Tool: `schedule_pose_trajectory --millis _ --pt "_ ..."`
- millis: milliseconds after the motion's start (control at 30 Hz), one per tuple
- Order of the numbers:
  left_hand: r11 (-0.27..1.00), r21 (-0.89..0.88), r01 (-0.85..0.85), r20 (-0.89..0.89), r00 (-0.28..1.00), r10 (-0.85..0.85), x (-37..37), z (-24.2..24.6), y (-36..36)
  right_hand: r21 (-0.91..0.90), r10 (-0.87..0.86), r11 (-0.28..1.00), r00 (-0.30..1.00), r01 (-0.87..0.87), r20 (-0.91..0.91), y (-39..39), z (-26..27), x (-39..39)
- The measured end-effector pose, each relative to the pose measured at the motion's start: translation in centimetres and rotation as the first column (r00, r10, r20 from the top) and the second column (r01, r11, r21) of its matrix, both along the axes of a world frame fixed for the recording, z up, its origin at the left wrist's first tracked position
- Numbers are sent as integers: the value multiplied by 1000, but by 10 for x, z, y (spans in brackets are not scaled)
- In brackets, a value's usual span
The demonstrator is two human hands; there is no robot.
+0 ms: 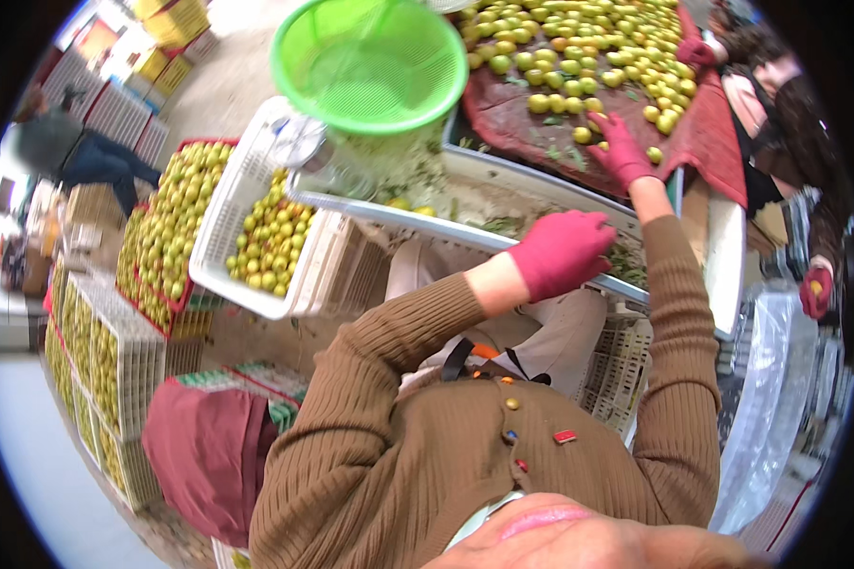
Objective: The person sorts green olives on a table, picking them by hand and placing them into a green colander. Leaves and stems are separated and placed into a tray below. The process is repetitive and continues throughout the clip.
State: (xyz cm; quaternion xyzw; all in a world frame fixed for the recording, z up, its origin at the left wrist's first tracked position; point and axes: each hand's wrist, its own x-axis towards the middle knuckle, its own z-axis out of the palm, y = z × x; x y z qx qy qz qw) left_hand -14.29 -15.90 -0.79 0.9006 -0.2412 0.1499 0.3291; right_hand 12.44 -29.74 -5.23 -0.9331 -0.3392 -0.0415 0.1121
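Note:
My right hand, in a pink glove, reaches over a sloping dark red cloth on the sorting table. Its fingers are spread, with the fingertips at a few small round yellow-green fruits that look like jujubes. My left hand, gloved the same way, hovers above the near rim of a pale trough with leaf scraps in it. The left fingers are curled and their inner side is hidden, so whether they hold a fruit cannot be told. A large heap of the fruits covers the cloth's far part.
A green plastic basket stands beyond the trough. Left of it are a clear plastic jar and a white crate partly filled with fruit. Full crates are stacked farther left. Co-workers' gloved hands show at right; another person stands left.

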Motion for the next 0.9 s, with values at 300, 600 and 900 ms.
schedule_pose_trajectory --millis 300,600,900 --pt "937 349 4 -199 977 70 71 36 65 374 61 927 991 -10 -123 -13 -13 29" --pt "797 360 -485 -265 766 585 201 -9 94 -49 -89 995 995 87 -37 21 -35 71" --pt "864 275 -421 -147 870 471 258 -62 123 -21 101 995 993 -100 60 92 8 44"
